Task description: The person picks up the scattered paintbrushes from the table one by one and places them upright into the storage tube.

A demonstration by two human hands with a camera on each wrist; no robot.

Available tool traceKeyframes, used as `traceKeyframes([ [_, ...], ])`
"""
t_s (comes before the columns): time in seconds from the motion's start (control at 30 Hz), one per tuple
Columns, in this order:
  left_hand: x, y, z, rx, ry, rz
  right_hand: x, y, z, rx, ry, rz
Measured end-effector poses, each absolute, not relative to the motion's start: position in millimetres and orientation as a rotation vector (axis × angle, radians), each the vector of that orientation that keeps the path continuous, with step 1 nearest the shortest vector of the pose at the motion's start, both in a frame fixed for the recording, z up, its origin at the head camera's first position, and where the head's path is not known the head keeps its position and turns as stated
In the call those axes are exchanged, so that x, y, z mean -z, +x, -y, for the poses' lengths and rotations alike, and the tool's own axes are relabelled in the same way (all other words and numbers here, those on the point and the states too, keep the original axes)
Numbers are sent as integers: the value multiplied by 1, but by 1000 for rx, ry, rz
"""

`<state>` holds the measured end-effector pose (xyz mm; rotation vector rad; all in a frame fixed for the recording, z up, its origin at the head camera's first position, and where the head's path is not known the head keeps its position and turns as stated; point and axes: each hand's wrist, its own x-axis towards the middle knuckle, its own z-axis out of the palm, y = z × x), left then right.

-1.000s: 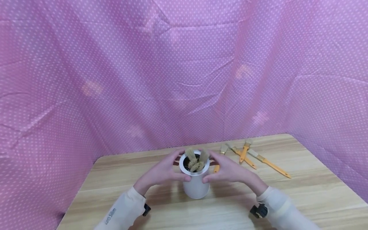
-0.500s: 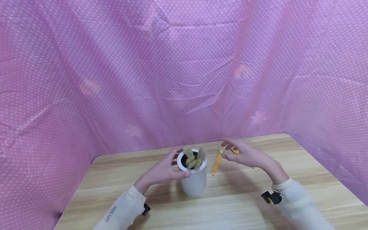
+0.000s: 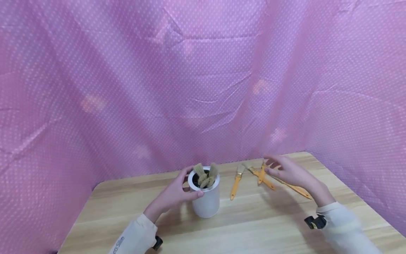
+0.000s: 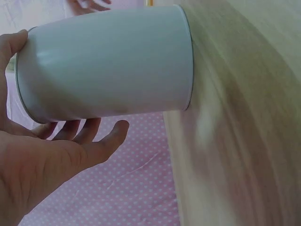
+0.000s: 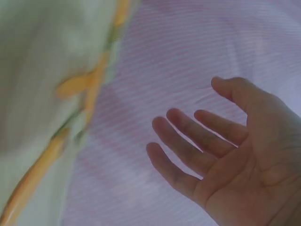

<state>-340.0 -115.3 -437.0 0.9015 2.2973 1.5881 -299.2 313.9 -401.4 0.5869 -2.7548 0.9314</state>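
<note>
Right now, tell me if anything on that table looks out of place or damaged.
Only slight untidiness: on the table, to the right of the white can, two brushes lie crossed, one over the other, while other bristles stick up from the can. I see no spill or damage.

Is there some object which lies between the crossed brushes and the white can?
Yes: a single brush lies flat on the table between the crossed brushes and the can. Being low, it would probably not hinder a brush lifted over it.
</note>
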Motion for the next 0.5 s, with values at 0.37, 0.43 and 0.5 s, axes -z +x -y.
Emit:
traceKeyframes([
  [0.37, 447, -344, 117, -1633, 868, -2229, 429, -297, -370, -618, 339, 2892],
  [0.43, 448, -346, 116, -1645, 878, -2227, 434, -294, -374, -583, 313, 2912],
  [0.5, 450, -347, 114, -1647, 884, -2226, 441, -291, -378, -564, 295, 2930],
])
